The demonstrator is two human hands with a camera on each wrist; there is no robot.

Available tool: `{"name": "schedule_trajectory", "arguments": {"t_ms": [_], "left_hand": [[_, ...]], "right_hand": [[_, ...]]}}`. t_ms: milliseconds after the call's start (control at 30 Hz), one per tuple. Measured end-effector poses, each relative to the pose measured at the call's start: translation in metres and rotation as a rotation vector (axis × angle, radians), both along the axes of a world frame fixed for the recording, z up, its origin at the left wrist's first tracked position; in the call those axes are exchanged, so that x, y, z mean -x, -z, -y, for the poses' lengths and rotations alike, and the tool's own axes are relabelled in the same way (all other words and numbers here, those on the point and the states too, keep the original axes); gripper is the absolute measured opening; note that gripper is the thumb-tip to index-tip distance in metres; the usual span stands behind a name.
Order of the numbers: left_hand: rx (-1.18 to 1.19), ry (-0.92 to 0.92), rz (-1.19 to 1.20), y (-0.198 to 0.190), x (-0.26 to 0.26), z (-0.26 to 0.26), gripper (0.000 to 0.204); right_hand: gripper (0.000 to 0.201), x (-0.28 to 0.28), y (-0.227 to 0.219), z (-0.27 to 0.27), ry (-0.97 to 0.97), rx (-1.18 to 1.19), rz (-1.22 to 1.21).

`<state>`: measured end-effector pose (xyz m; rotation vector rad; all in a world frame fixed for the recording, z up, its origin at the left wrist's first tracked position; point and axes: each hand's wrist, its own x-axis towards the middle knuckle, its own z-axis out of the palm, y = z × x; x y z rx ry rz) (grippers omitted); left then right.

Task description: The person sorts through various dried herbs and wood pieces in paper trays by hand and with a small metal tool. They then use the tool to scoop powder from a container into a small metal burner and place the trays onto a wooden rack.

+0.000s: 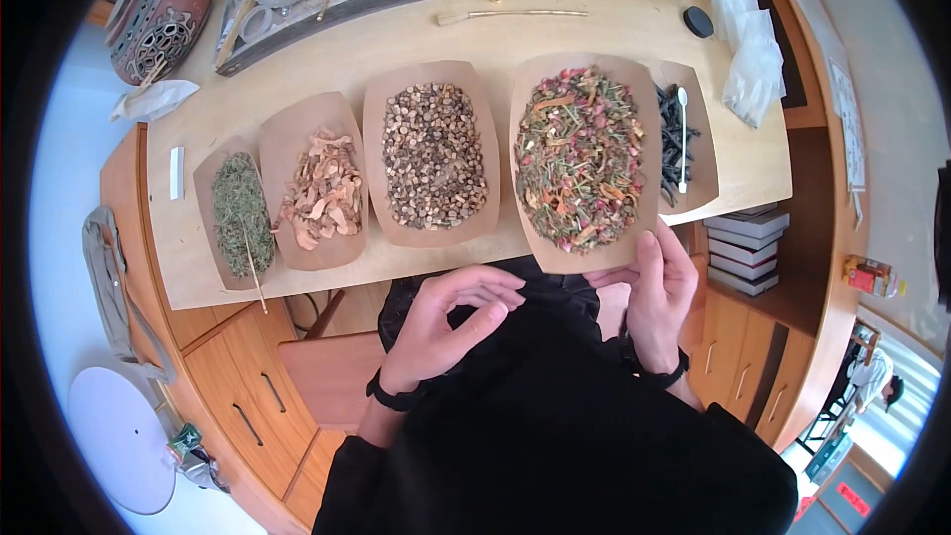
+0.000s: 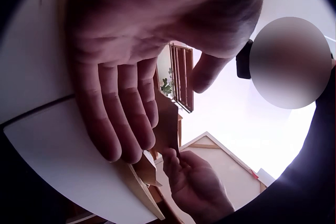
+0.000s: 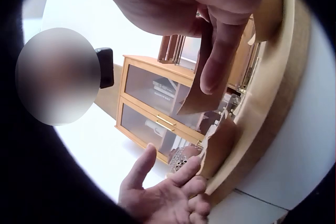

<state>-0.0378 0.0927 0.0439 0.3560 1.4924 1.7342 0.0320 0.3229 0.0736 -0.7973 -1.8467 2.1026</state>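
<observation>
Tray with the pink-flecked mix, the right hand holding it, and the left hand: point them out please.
Tray [image 1: 565, 261]: head view, bare cardboard near its front edge.
Right hand [image 1: 662, 302]: head view, middle of the hand.
Left hand [image 1: 428, 335]: head view, middle of the hand.

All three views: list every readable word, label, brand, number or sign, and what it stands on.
No text can be read in any view.
White sheet on the right wall: marks too small to read.
Orange-and-yellow package: too small to read.
Red strip, lower right: too blurred to read.
Pale object in the glass-fronted cabinet: marks too blurred to read.
Paper tray in the right hand: no writing visible.
</observation>
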Motion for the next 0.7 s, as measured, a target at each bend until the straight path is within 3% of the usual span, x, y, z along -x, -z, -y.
{"name": "schedule_trajectory", "arguments": {"t_ms": [67, 133, 167, 233, 267, 333, 433, 500, 567, 633, 700], "left_hand": [[-0.072, 0.014, 0.008, 0.001, 0.002, -0.008, 0.040], [-0.319, -0.067, 0.088, 0.001, 0.000, -0.019, 0.067], [-0.312, -0.076, 0.089, 0.000, -0.002, -0.025, 0.067], [-0.518, -0.362, 0.272, -0.002, -0.005, -0.037, 0.089], [-1.021, -0.495, 0.666, 0.009, -0.006, -0.042, 0.097], [-0.724, -0.396, 0.398, -0.019, 0.014, -0.049, 0.107], [-0.812, -0.429, 0.462, -0.015, 0.014, -0.059, 0.125], [-0.966, -0.412, 0.597, -0.016, 0.012, -0.058, 0.131], [-1.039, -0.432, 0.689, -0.007, 0.010, -0.052, 0.132], [-0.925, -0.400, 0.600, -0.002, 0.011, -0.045, 0.128], [-1.034, -0.406, 0.637, -0.005, 0.007, -0.043, 0.123]], "right_hand": [[0.040, -0.004, -0.007, -0.003, -0.039, 0.018, -0.026], [0.040, -0.008, -0.013, -0.005, -0.123, 0.078, -0.063], [0.040, -0.008, -0.019, -0.003, -0.130, 0.087, -0.061], [0.041, -0.006, -0.030, 0.002, -0.264, 0.130, 0.026], [0.041, -0.005, -0.032, 0.005, -0.309, 0.162, 0.046], [0.041, -0.004, -0.031, 0.012, -0.366, 0.187, 0.054], [0.040, -0.004, -0.034, 0.015, -0.439, 0.273, 0.062], [0.039, -0.004, -0.033, 0.013, -0.533, 0.140, 0.049], [0.039, -0.004, -0.024, 0.009, -0.443, 0.101, 0.022], [0.042, 0.009, -0.022, -0.004, -0.418, -0.502, -0.150], [0.047, 0.028, -0.044, -0.006, -0.414, -0.639, -0.142]]}}
